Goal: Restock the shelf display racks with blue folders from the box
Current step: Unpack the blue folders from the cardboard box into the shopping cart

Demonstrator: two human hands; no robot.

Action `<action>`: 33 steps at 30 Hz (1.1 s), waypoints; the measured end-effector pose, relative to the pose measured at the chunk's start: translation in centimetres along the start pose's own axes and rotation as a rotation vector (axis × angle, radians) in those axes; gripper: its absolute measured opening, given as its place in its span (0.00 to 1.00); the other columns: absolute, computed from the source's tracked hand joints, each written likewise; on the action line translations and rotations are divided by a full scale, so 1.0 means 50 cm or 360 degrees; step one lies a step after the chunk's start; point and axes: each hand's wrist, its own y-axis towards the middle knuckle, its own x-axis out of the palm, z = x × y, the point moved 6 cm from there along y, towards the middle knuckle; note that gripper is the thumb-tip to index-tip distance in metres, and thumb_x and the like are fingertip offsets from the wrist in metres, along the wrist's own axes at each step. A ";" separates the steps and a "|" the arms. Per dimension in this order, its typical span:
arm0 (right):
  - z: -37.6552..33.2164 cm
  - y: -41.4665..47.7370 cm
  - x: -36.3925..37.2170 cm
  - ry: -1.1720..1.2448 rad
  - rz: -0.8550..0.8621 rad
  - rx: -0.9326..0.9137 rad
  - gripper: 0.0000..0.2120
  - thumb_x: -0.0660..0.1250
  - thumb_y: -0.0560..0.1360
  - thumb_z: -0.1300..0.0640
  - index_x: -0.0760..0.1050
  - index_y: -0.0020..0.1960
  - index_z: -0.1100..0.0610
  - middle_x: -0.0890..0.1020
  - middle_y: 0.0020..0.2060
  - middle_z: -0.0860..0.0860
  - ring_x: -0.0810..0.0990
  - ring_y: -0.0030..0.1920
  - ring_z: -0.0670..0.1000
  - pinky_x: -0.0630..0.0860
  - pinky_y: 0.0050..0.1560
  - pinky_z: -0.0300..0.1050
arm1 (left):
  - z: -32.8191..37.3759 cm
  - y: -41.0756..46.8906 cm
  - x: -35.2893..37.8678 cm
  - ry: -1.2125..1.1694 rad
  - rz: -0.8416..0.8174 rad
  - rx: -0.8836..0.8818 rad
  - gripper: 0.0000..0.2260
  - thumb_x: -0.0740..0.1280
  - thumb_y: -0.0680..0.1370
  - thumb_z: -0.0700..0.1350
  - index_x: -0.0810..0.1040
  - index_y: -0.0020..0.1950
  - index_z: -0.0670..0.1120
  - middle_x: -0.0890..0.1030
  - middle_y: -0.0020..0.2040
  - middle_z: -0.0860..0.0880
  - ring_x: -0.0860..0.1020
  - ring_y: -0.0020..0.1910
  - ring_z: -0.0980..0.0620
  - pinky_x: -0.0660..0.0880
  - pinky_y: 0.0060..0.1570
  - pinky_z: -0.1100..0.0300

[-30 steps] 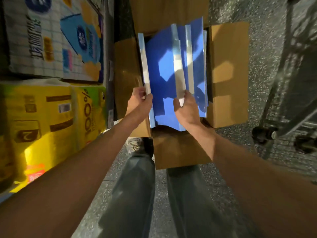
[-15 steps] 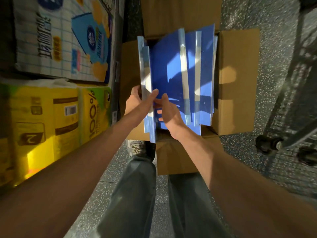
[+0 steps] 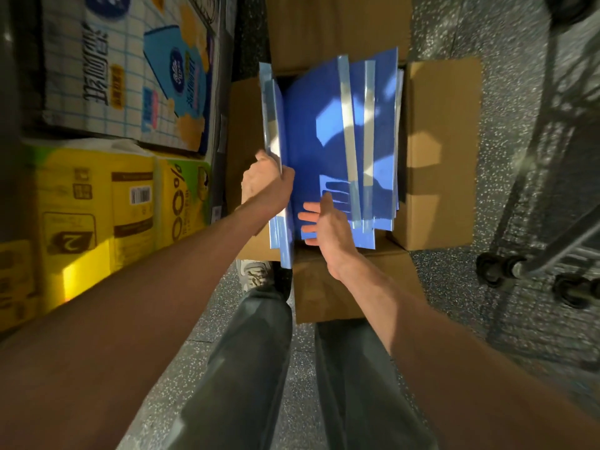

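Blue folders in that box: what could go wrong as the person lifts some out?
1. The left hand grips the leftmost folders near one edge only; the glossy covers might slide out.
2. The other folders stand loosely fanned in the cardboard box, so they may topple once the open right hand parts them.
3. The near flap lies by the person's legs, a possible trip.

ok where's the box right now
Centre of the head view: the cardboard box sits open on the floor, yellow packs to its left, a wheeled cart to its right.
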 end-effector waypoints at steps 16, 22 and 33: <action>-0.201 -0.401 -0.177 -0.0517 0.0098 -0.0362 0.22 0.56 0.83 0.51 0.77 0.53 0.70 0.81 0.45 0.64 0.78 0.43 0.58 0.78 0.52 0.58 | 0.142 -0.404 -0.354 0.0001 0.0163 0.0303 0.19 0.61 0.83 0.53 0.72 0.60 0.37 0.80 0.54 0.36 0.79 0.53 0.36 0.70 0.46 0.51; -0.232 -0.580 -0.292 -0.0495 0.0041 -0.0345 0.26 0.57 0.83 0.44 0.65 0.76 0.58 0.78 0.58 0.53 0.74 0.49 0.50 0.71 0.51 0.45 | 0.241 -0.589 -0.483 -0.0102 0.0204 0.0528 0.24 0.61 0.83 0.58 0.71 0.60 0.37 0.80 0.53 0.36 0.78 0.52 0.35 0.75 0.50 0.45; -0.186 -0.844 -0.456 -0.0001 -0.0025 -0.0495 0.34 0.64 0.70 0.26 0.83 0.56 0.55 0.86 0.52 0.52 0.85 0.52 0.53 0.78 0.62 0.54 | 0.366 -0.853 -0.609 -0.0632 0.0050 0.0998 0.33 0.60 0.73 0.73 0.78 0.54 0.43 0.82 0.50 0.48 0.78 0.47 0.53 0.77 0.51 0.48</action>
